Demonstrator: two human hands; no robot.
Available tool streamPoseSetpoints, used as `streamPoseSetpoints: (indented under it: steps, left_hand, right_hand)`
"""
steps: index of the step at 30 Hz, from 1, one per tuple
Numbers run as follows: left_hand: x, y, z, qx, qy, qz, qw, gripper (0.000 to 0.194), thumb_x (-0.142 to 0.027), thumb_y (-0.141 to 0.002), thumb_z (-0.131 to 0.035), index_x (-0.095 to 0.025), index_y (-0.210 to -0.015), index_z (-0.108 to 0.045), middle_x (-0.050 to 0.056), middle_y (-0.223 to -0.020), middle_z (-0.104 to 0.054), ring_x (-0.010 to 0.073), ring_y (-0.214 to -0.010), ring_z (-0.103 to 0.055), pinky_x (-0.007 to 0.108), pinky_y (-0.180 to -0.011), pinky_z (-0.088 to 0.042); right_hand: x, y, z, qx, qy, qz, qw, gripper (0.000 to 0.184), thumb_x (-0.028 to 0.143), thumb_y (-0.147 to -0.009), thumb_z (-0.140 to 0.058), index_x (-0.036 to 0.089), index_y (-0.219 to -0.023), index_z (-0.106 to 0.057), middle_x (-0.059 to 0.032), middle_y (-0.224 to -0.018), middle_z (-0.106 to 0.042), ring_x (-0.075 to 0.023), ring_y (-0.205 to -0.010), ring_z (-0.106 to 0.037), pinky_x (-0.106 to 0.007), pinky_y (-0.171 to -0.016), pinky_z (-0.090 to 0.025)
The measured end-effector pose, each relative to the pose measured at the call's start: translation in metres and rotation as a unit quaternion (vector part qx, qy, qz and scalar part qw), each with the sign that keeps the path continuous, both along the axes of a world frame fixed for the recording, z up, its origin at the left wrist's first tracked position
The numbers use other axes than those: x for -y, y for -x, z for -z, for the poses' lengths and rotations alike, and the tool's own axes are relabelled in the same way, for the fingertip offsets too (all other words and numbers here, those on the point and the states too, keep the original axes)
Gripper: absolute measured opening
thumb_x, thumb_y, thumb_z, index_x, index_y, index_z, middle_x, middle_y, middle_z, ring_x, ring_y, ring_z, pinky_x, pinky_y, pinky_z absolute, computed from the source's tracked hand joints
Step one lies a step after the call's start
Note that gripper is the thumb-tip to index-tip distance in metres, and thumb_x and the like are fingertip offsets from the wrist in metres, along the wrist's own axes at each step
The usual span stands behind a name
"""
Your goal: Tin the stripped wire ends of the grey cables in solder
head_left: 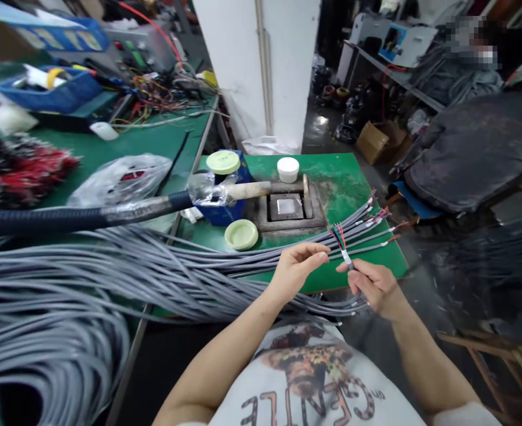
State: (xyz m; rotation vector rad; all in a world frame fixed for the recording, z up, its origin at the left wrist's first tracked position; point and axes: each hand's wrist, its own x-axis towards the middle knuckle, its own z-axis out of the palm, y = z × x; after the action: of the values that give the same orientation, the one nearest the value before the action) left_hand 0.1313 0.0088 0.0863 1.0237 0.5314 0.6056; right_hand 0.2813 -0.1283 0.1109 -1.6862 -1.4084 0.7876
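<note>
Grey cables [34, 307] lay heaped at far left, their run drawn across a green worktop [344, 177] so that the stripped ends fanned out side by side near its right edge, apparently to keep each within easy reach. A black hose [43, 220] ran in from the left to a pale handle [247, 190], beside a blue tin [225, 210], a green lid [241, 234] and a metal pot [286, 207] set into the worktop, with a white jar [288, 170] behind. The left hand [296, 269] was curled, thumb and fingers parted, close to one cable end [337, 235]; whether its fingertips touched the wires could not be told. The right hand [373, 287] pinched that end at a white band [344, 257], seemingly to lift its coloured wires clear of the others. Farther right, a cardboard box [378, 142] sat on the floor.
</note>
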Motion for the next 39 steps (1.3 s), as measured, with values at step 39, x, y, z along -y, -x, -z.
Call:
streamPoseSetpoints:
  steps: [39]
  left_hand:
    - [-0.011,-0.015,0.0,0.16,0.041,-0.114,0.98,0.02,-0.032,-0.066,-0.081,-0.015,-0.072,-0.07,0.0,-0.07,-0.07,0.0092,-0.061,-0.06,0.022,-0.064,-0.049]
  right_hand:
    - [-0.042,0.014,-0.014,0.047,-0.036,-0.032,0.998,0.027,0.033,-0.097,-0.042,0.021,-0.103,-0.065,0.004,-0.057,-0.05,-0.0103,-0.053,-0.049,-0.023,-0.054,-0.038]
